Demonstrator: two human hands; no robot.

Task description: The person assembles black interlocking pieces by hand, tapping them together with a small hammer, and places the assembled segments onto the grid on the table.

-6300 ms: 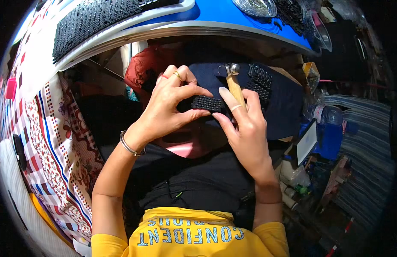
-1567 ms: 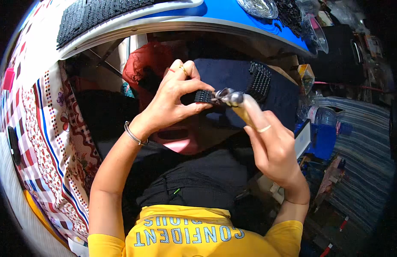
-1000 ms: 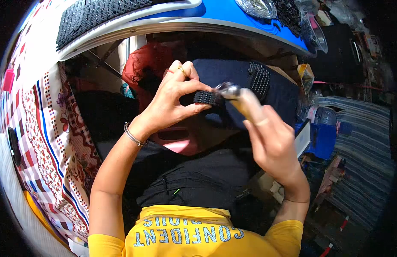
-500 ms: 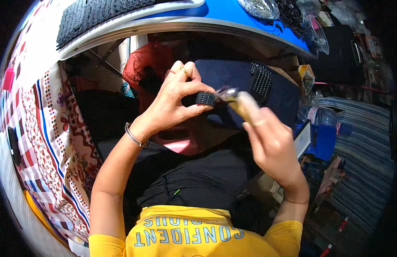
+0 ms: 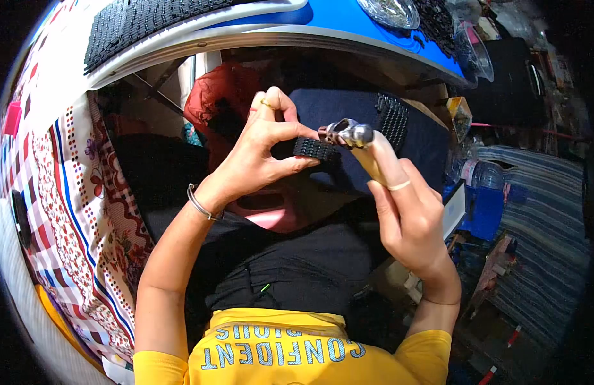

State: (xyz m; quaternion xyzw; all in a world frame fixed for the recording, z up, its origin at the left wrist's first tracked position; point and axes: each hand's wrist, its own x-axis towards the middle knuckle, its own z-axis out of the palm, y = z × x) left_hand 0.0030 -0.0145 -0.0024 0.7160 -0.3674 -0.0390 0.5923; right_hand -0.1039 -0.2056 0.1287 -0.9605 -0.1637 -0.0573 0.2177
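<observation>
My left hand [image 5: 266, 144] pinches a short black beaded strip [image 5: 313, 149] between thumb and forefinger, and the strip's right end juts out past them. My right hand [image 5: 412, 215] is closed round the pale yellowish handles of what look like pliers [image 5: 355, 135]. Their shiny metal head points left, just above the free end of the strip. I cannot tell whether the jaws touch the strip. Behind the tool, another black beaded piece [image 5: 393, 119] lies on a dark blue cloth surface [image 5: 332, 106].
A blue-topped table [image 5: 335, 19] stands ahead, bearing a large black beaded mat [image 5: 149, 25], a clear container [image 5: 390, 11] and a heap of black pieces [image 5: 435, 25]. Red fabric [image 5: 220, 96] hangs below it. A water bottle [image 5: 486, 176] is on the right, patterned cloth [image 5: 85, 212] on the left.
The tool head has turned and shifted slightly right, and it is sharper now. More of the strip's right end shows. My left hand has barely moved.
</observation>
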